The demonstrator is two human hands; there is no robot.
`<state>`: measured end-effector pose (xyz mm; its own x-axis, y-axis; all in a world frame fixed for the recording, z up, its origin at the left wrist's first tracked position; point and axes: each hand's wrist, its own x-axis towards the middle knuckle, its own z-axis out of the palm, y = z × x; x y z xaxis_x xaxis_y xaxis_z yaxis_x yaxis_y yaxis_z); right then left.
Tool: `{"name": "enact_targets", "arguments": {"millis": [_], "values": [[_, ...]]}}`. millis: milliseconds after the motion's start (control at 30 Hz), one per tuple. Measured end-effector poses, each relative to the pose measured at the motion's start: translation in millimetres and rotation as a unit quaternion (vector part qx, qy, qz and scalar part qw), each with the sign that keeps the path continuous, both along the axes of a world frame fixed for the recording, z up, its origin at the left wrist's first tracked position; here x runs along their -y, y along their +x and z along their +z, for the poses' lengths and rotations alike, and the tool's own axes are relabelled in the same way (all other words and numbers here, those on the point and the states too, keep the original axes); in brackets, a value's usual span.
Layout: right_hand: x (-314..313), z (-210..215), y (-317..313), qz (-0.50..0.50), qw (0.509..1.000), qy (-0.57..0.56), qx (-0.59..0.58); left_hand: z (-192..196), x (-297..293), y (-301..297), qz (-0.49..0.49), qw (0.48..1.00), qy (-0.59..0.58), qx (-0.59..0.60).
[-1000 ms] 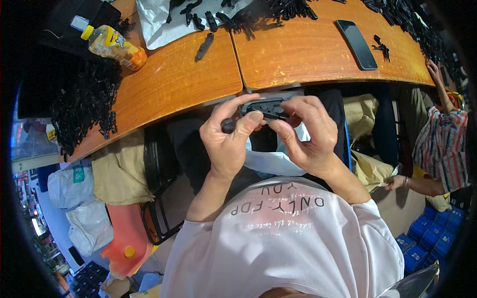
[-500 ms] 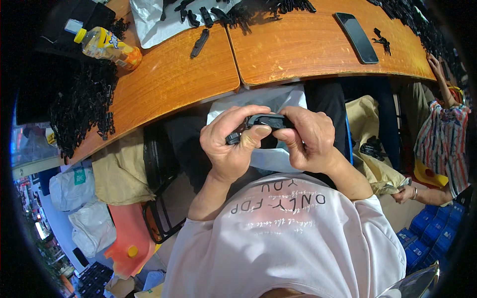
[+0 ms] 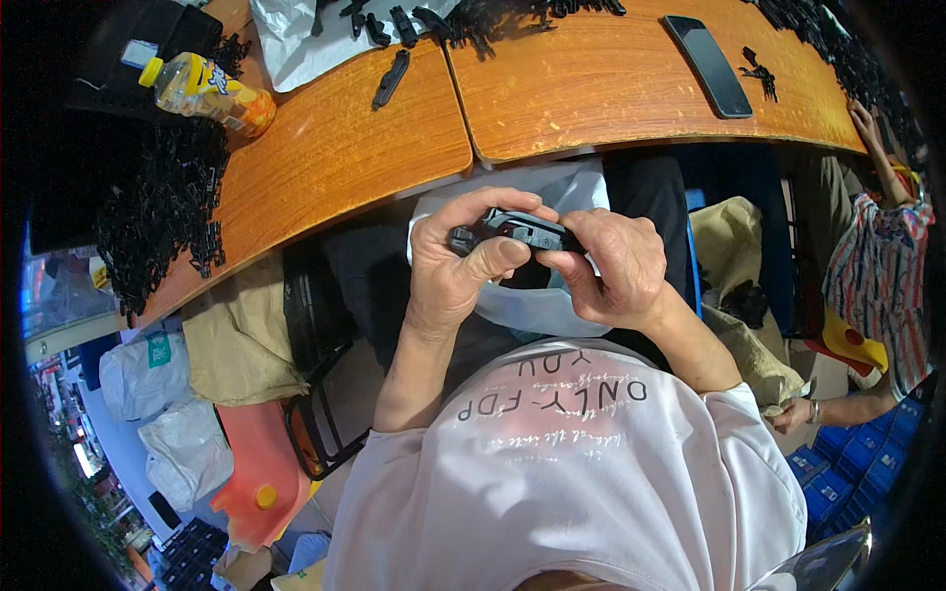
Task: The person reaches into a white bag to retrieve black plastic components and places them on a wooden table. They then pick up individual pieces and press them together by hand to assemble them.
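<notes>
Between my two hands is a black elongated plastic part (image 3: pixel 532 229), held above my lap just off the table edge. My left hand (image 3: pixel 458 251) pinches its left end, with the thumb along the near side and fingers over the far side. The thumb and fingers of my right hand (image 3: pixel 621 261) are closed on its right end. Below the part hangs an opened white plastic bag (image 3: pixel 537 310). A similar black part (image 3: pixel 391 81) lies alone on the wooden table (image 3: pixel 325 158), and several more lie on a white sheet (image 3: pixel 296 49) behind it.
A bottle with a yellow cap (image 3: pixel 212 96) lies beside a heap of small black parts (image 3: pixel 163 212) at the left. A phone (image 3: pixel 708 67) rests on the right tabletop. At the far right is another person's striped garment (image 3: pixel 877 286), above blue boxes (image 3: pixel 857 463).
My hands have turned the black part, so more of its near side shows. Both hands still grip it. At right, the other person's lower hand has moved slightly down and left.
</notes>
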<state>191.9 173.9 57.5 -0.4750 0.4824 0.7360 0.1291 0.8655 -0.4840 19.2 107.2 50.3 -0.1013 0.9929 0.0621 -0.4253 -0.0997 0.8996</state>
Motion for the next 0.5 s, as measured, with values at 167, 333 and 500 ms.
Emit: {"name": "enact_targets", "arguments": {"millis": [167,333,500], "values": [[13.6,6.5,1.2,0.068,0.961,-0.268,0.009,-0.6,-1.5,0.4,0.052,0.998,0.015,-0.024],[19.5,0.6,-1.5,0.229,0.575,-0.778,-0.106,4.0,-1.6,15.1,0.126,0.99,-0.032,-0.057],[16.3,-3.6,-4.9,0.282,0.485,-0.813,-0.154,3.3,-1.4,16.1,0.126,0.989,-0.061,-0.036]]}}
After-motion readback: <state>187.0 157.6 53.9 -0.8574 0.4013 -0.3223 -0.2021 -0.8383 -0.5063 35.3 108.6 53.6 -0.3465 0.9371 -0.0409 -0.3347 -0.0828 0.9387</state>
